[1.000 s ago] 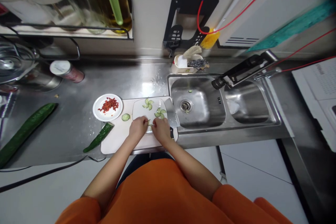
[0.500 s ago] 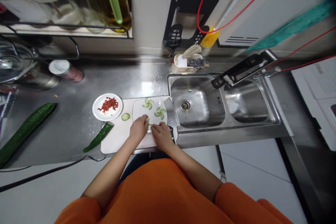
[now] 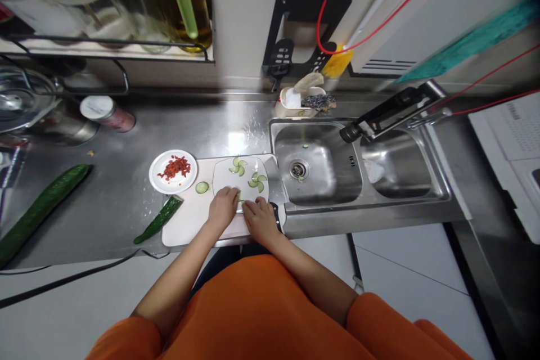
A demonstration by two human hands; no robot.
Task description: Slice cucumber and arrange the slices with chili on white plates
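A square white plate (image 3: 223,170) lies on the white cutting board (image 3: 185,222). Two pinwheels of thin cucumber slices (image 3: 256,182) are laid out on its far and right parts. At the plate's near edge my left hand (image 3: 223,207) has its fingers closed on a small cucumber slice (image 3: 239,196), mostly covered by the fingertips. My right hand (image 3: 262,219) is just to the right, fingers bent together at the plate's rim; whatever they pinch is hidden. Beside that hand a knife (image 3: 277,180) rests on the board, black handle towards me. One round cucumber slice (image 3: 202,187) sits left of the plate.
Left of the board are a white dish of red bits (image 3: 154,171), a cut cucumber piece (image 3: 158,220) and a whole cucumber (image 3: 42,208). A double sink (image 3: 333,180) adjoins on the right. Behind stand a lidded jar (image 3: 108,113) and a scrubber holder (image 3: 297,111).
My left hand's fingertips have shifted slightly at the plate's near edge. The right hand is nearly still, and the plate and both pinwheels stay where they were.
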